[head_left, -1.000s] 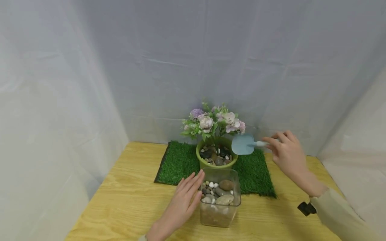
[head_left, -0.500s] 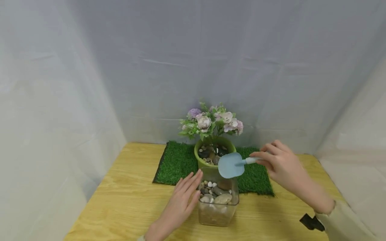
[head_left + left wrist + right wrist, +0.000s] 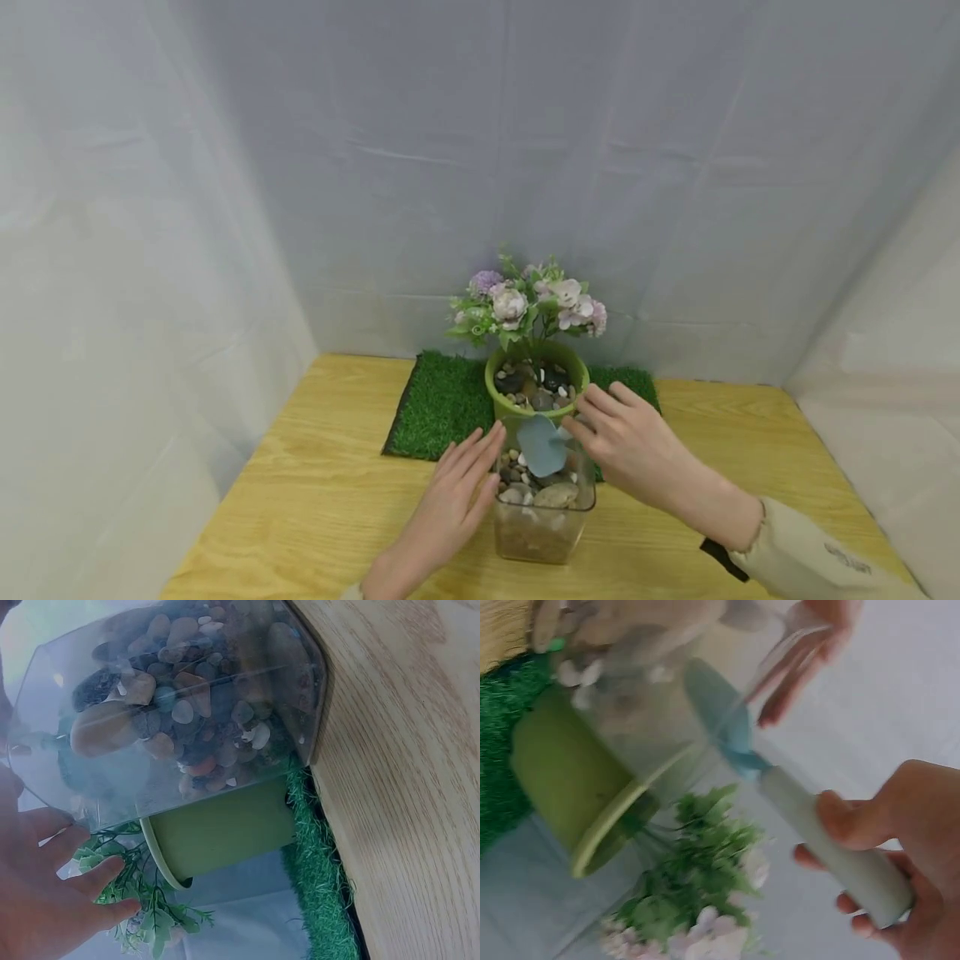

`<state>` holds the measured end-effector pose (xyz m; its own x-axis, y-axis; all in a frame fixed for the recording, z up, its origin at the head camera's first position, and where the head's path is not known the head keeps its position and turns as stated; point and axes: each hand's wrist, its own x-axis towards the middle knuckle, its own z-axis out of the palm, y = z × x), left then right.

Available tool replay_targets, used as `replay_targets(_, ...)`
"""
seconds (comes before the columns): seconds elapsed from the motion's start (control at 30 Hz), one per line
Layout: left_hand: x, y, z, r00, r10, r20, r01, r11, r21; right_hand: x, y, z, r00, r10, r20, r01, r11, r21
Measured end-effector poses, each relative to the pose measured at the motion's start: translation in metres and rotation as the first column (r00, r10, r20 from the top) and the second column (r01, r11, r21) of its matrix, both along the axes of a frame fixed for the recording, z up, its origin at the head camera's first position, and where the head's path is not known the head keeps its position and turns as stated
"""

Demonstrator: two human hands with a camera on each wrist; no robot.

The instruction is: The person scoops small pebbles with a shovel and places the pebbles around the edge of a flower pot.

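A small light-blue trowel is in my right hand, which grips its pale handle with curled fingers. Its blade dips into the mouth of a clear plastic container, just over the stones inside. Pebbles of several sizes and colours fill the lower part of this container. Against the container's left side rests my left hand, fingers straight and close to the rim. Right behind stands a green flowerpot with stones and artificial flowers in pink, white and purple.
The flowerpot stands on a mat of artificial grass, which lies on a wooden table. Pale curtains hang behind and at both sides. The flowers rise above the pot, close behind the right hand.
My right hand has carried the trowel left and down, from beside the flowerpot into the mouth of the clear container. The left hand has stayed at the container's side.
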<state>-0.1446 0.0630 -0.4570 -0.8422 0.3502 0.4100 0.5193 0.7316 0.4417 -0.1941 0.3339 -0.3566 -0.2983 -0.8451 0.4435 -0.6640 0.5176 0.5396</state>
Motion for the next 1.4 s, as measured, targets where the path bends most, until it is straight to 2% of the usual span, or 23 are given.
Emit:
replay_targets(0.1,-0.001,0.000,0.000,1.000,0.001,-0.016,-0.001,1.000,-0.004,0.006,-0.013,0.005,0.998,-0.058,-0.019,0.059,0.994,0.087)
replay_targets(0.2,-0.001,0.000,0.000,1.000,0.005,-0.028,-0.005,1.000,-0.006,0.007,-0.025,0.008,0.995,-0.096,-0.001,0.095,0.987,0.131)
replay_targets(0.33,-0.002,0.000,-0.001,1.000,0.004,-0.028,-0.004,1.000,-0.004,0.006,-0.034,0.012,0.994,-0.110,0.013,0.106,0.978,0.182)
replay_targets(0.47,-0.003,0.000,-0.002,1.000,-0.005,-0.027,0.005,1.000,-0.002,0.003,-0.036,0.020,0.993,-0.113,0.031,0.105,0.976,0.190)
replay_targets(0.6,-0.003,-0.001,-0.001,1.000,-0.002,-0.017,0.002,1.000,-0.004,-0.005,-0.040,0.022,0.997,-0.057,0.051,0.046,0.978,0.205)
replay_targets(0.8,-0.004,-0.002,0.000,1.000,0.001,0.007,-0.001,1.000,-0.008,-0.018,-0.042,0.005,0.992,0.073,0.105,-0.092,0.977,0.192)
replay_targets(0.97,-0.003,-0.002,0.000,1.000,0.017,0.009,-0.017,1.000,-0.022,-0.015,-0.032,0.003,0.985,0.078,0.153,-0.102,0.983,0.154)
replay_targets(1.13,-0.004,0.000,0.000,0.999,0.033,-0.024,-0.034,0.999,-0.034,-0.009,-0.022,0.001,0.965,0.101,0.243,-0.122,0.990,0.075)
replay_targets(1.27,-0.003,0.001,0.000,0.999,0.033,-0.018,-0.033,0.999,-0.030,-0.008,-0.010,-0.004,0.944,0.115,0.309,-0.117,0.993,-0.014)
replay_targets(1.33,-0.002,0.001,0.000,0.999,0.033,-0.017,-0.034,0.999,-0.035,-0.009,-0.002,-0.007,0.917,0.108,0.384,-0.088,0.994,-0.071)
replay_targets(1.4,-0.001,0.001,0.000,0.999,0.031,-0.023,-0.032,0.999,-0.038,-0.010,0.006,-0.011,0.874,0.100,0.476,-0.041,0.990,-0.132)
